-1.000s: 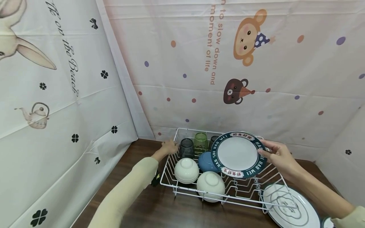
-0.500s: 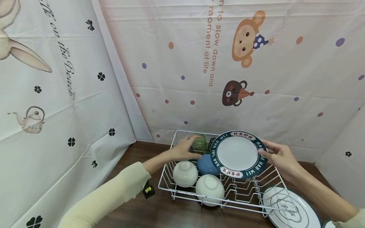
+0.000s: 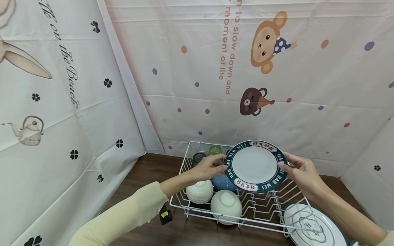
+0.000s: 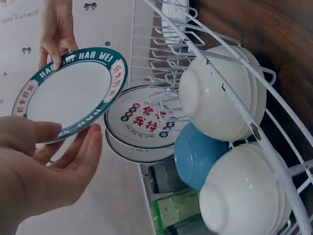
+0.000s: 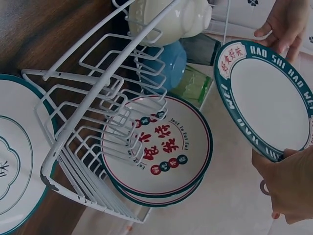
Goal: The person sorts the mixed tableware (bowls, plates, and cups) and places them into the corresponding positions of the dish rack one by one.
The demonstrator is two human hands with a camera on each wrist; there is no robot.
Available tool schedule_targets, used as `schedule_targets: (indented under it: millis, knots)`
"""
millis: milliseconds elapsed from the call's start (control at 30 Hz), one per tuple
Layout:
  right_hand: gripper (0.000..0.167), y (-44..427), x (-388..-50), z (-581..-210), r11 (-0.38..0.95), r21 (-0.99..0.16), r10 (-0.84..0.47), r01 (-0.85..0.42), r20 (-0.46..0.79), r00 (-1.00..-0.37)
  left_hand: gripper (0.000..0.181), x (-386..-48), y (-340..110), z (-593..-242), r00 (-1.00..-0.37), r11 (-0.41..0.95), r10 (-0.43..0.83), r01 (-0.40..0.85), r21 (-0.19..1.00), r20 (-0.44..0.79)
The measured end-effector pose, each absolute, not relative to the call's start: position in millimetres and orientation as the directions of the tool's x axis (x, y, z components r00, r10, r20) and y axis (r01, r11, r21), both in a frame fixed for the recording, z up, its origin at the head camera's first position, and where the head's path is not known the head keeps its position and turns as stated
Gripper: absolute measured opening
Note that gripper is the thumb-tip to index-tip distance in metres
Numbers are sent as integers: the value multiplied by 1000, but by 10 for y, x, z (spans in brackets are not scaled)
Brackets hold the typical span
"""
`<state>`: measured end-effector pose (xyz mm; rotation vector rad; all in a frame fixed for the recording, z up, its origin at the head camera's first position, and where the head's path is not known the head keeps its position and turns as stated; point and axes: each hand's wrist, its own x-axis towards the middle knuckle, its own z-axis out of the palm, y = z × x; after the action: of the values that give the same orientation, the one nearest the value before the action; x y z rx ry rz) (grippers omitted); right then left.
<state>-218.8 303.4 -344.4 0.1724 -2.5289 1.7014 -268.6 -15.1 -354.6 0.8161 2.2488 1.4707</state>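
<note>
A round plate (image 3: 254,166) with a dark green lettered rim is held in the air above the rack's rear part, its white face toward the head camera. My right hand (image 3: 303,172) grips its right edge, thumb on the face and fingers behind. At the left edge, my left hand (image 3: 209,168) pinches the rim; in the left wrist view its thumb lies over the plate and its fingers beneath. Below, the white wire dish rack (image 3: 261,222) holds white bowls (image 3: 227,206), a blue bowl (image 3: 223,182) and glasses. Two plates with red characters (image 5: 161,147) stand in its slots.
A larger white plate (image 3: 314,225) lies on the dark wooden table by the rack's right front corner. A green glass (image 3: 214,150) and a dark glass (image 3: 198,157) stand at the rack's rear left. Printed cloth (image 3: 197,112) hangs behind.
My left hand has left the rack's left side, moved right across the glasses and taken hold of the plate's left rim. The right hand has stayed nearly still with the plate.
</note>
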Motion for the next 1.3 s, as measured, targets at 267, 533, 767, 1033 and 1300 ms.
schedule_targets:
  millis: [267,533,767,1033,1300]
  knots:
    - [59,3090,-2123,-3499,393,-913,-19,-114,116,-993,29,-2667,-9,-3549,-837,192,547,147,970,18]
    - [67,3199,-2029,-3592,306,-951,-4,-47,48,-999,25,-2666,153,-3625,-845,211,532,182,960,43]
    - [66,3247,-2033,-3630,107,-993,-32,-57,54,-998,19,-2687,212,-3603,-877,238,476,195,952,61]
    - [43,3365,-2037,-3611,140,-987,-36,-75,71,-997,15,-2764,267,-3500,-831,329,466,481,813,304]
    - [36,3663,-1944,-3755,339,-906,-27,-251,258,-966,16,-2915,178,-3619,-781,535,421,624,570,460]
